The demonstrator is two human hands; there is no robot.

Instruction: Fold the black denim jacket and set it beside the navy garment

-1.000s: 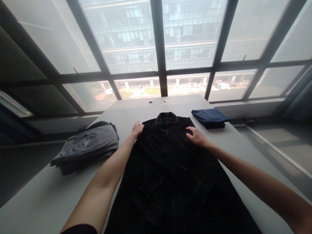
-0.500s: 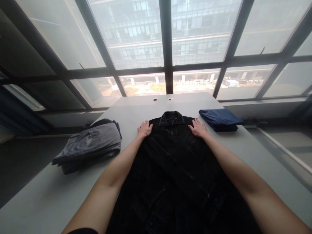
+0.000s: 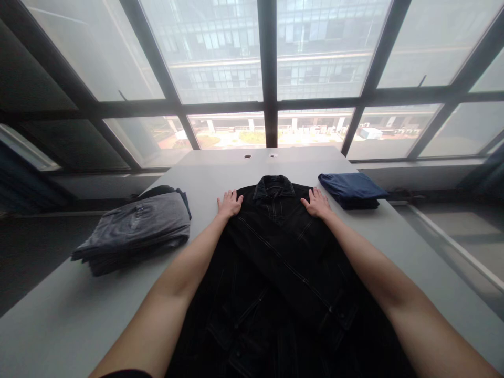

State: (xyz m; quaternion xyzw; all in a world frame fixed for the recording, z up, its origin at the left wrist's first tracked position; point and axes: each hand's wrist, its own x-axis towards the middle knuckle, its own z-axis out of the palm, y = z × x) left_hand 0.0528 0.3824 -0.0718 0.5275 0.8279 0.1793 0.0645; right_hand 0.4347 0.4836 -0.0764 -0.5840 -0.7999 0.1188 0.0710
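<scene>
A black denim jacket with pale stitching lies spread on the white table, its collar toward the window. One sleeve crosses diagonally over its front. My left hand rests on the left shoulder edge, fingers spread and partly on the tabletop. On the opposite shoulder lies my right hand, also with fingers apart and pressed flat. Neither hand grips the cloth. The lower part of the jacket is dark and hard to make out near the bottom of the view.
A stack of folded grey and dark garments sits on the left of the white table. Folded navy clothes lie at the right edge. Two cable holes are near the far edge, before a large window.
The view has shifted slightly, so everything sits a little higher and further left. The fingers of both hands look more spread; the jacket lies as before.
</scene>
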